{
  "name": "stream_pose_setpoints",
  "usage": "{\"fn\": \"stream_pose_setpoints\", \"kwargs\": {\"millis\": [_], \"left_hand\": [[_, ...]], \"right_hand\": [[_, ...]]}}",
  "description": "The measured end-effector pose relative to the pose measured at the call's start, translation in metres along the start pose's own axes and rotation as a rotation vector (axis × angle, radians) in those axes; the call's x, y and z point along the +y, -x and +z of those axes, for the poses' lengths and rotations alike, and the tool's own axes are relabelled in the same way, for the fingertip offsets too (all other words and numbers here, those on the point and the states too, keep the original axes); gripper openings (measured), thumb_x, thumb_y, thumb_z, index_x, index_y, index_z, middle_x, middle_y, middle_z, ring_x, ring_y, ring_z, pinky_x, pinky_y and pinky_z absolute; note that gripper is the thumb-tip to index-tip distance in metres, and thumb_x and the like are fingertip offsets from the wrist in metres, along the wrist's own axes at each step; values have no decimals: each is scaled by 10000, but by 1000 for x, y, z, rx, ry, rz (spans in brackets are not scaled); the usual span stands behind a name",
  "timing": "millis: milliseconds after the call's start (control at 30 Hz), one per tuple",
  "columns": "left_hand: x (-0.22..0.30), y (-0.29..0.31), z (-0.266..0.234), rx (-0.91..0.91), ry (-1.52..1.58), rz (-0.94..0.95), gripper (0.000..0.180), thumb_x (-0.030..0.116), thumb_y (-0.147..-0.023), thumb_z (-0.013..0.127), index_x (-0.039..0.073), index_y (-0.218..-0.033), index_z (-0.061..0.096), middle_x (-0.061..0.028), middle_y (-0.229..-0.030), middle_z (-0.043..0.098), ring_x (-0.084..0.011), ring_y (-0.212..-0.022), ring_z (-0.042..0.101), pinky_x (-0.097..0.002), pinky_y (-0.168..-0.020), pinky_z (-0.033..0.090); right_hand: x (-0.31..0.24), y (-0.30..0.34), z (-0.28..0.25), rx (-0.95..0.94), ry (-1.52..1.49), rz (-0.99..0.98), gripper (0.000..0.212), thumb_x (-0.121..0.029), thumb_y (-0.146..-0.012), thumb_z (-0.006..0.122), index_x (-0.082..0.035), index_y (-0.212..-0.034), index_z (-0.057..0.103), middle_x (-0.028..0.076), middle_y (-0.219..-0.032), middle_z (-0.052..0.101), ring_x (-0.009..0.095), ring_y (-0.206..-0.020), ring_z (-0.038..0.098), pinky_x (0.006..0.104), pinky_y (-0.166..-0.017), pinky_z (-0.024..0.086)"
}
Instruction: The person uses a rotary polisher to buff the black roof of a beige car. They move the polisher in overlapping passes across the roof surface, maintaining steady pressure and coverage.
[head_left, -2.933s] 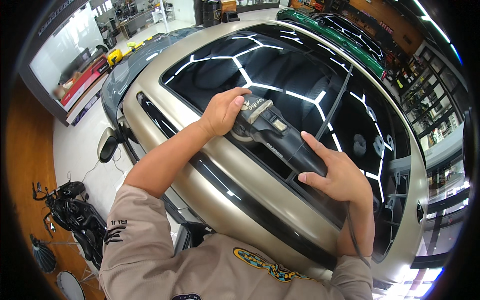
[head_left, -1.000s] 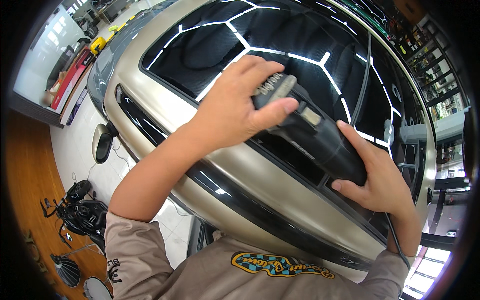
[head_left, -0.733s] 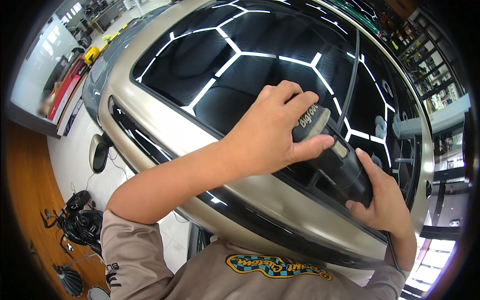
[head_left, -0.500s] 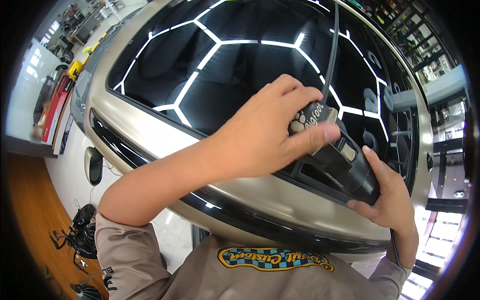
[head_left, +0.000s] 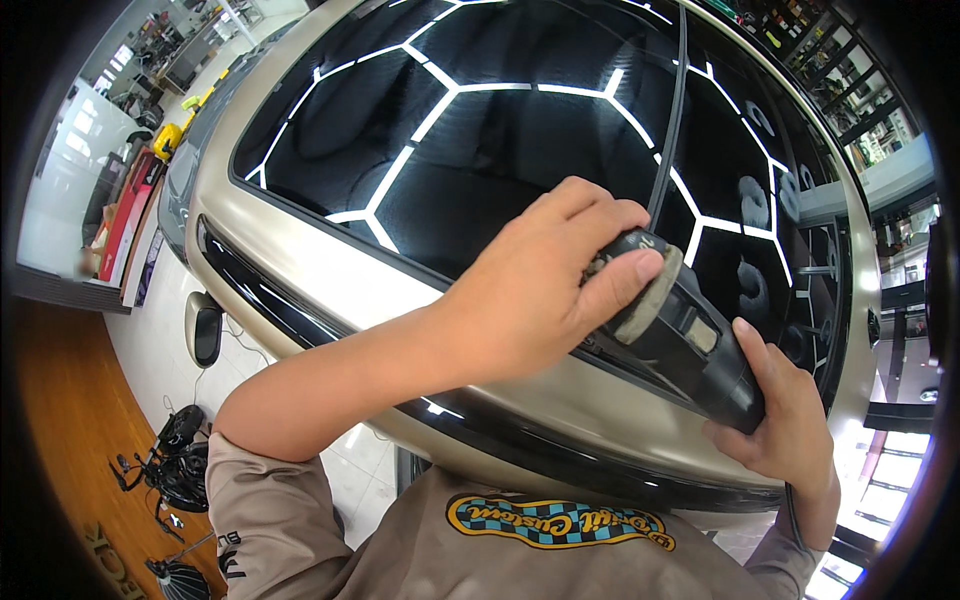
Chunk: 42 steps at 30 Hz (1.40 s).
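A black car polisher (head_left: 690, 350) is held between my two hands above the near edge of a glossy black car roof panel (head_left: 540, 140). My left hand (head_left: 560, 270) is wrapped over its head, fingers on the far side and thumb across the near side. A pale, worn pad edge (head_left: 655, 300) shows beside that thumb. My right hand (head_left: 780, 415) grips the body's rear end, with its index finger along the side. The tool is tilted, and its underside is partly hidden, so I cannot tell if it touches the car. Round whitish smears (head_left: 752, 200) mark the panel's right part.
Beige bodywork (head_left: 590, 400) frames the roof, with a dark glossy side strip (head_left: 500, 435) close to my body. A side mirror (head_left: 205, 330) sticks out at left. A black bicycle-like object (head_left: 180, 460) stands on the floor. Shelving lines the far right.
The polisher's head has turned in my hands, so its printed face is mostly hidden and more pad edge shows. Both hands keep their hold; the whole view has shifted slightly.
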<state>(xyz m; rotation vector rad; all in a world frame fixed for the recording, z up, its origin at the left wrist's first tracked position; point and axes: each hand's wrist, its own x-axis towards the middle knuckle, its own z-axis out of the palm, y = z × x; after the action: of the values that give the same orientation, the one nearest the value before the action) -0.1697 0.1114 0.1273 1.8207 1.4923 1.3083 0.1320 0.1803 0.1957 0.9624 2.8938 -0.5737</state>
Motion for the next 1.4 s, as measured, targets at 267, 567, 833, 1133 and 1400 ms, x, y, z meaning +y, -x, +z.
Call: {"fn": "stream_pose_setpoints", "kwargs": {"millis": [267,567,833,1133,1400], "left_hand": [[-10,14,-41,60,-104,-45,364,300,-1065,570,14,-1274,653,-132,-1141,650,-240,-1031,641,-328,-917,492],[-31,17,-76,114,-127,-100,356,295,-1091,515,23,-1262,668,-66,-1119,639,-135,-1027,615,-265,-925,468],[-20,7,-48,111,-130,-57,312,245,-1060,579,12,-1244,674,-77,-1101,651,-154,-998,628,-282,-901,480],[-3,-3,12,61,21,53,396,358,-1029,633,14,-1222,663,-154,-1115,644,-297,-975,657,-358,-840,525],[-19,-42,12,34,-56,132,395,361,-1037,613,10,-1205,682,-155,-1082,664,-292,-971,668,-363,-847,525]], "right_hand": [[-27,-42,-4,-86,1,-68,961,-260,-761,850,-175,-1592,374,179,-918,615,369,-744,667,445,-694,545],[-46,-85,-8,-151,78,-62,1045,-185,-663,843,-119,-1590,365,196,-1007,663,409,-881,664,443,-817,521],[-24,-60,-4,-48,-16,-100,1006,-216,-720,841,-171,-1597,351,192,-887,640,380,-776,679,456,-735,539],[1,6,-4,-3,-7,25,1004,-202,-662,855,-98,-1558,414,188,-934,630,396,-827,673,451,-745,532],[14,-11,-6,78,-47,24,1017,-136,-654,861,-101,-1561,401,211,-1025,659,436,-913,672,452,-838,531]]}}
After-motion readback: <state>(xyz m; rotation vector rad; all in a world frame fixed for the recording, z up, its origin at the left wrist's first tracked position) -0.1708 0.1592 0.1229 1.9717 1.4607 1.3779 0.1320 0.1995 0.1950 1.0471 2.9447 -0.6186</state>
